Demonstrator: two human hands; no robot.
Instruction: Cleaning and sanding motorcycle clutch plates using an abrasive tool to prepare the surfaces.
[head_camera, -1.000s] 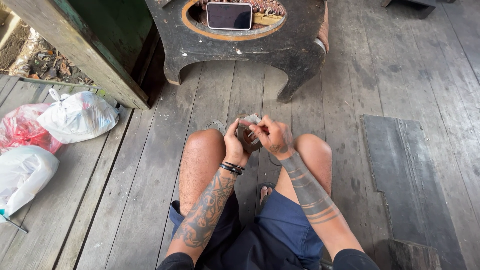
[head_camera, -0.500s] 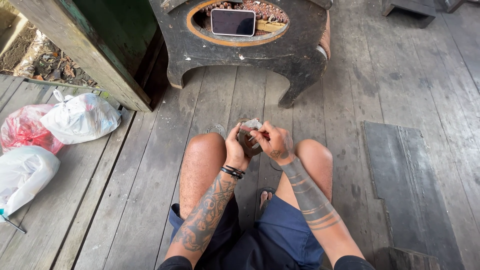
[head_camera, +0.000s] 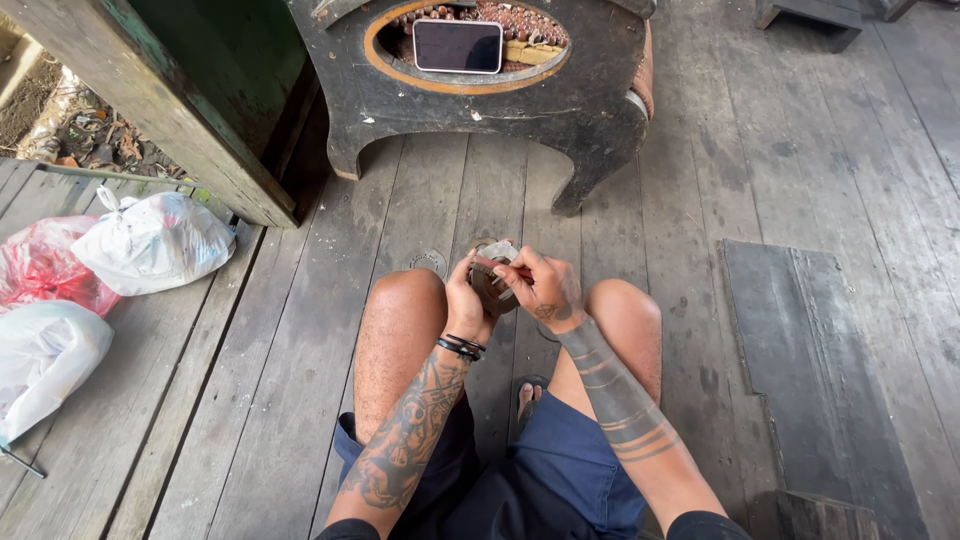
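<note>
Brown round hard piece (head_camera: 492, 283) sits gripped in the left hand (head_camera: 467, 300). At 3 o'clock, the right hand (head_camera: 545, 290) pinches a thin red stick (head_camera: 500, 266). It looks light and stiff; hold its rim.

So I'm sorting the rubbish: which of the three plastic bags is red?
The red plastic bag at the far left, partly under the knotted white bag; the third bag is white too.

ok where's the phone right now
In the head view the phone lies flat at the top centre, in the round orange-rimmed opening of the dark wooden stool, on the floor ahead of the person's knees and hands.
</note>
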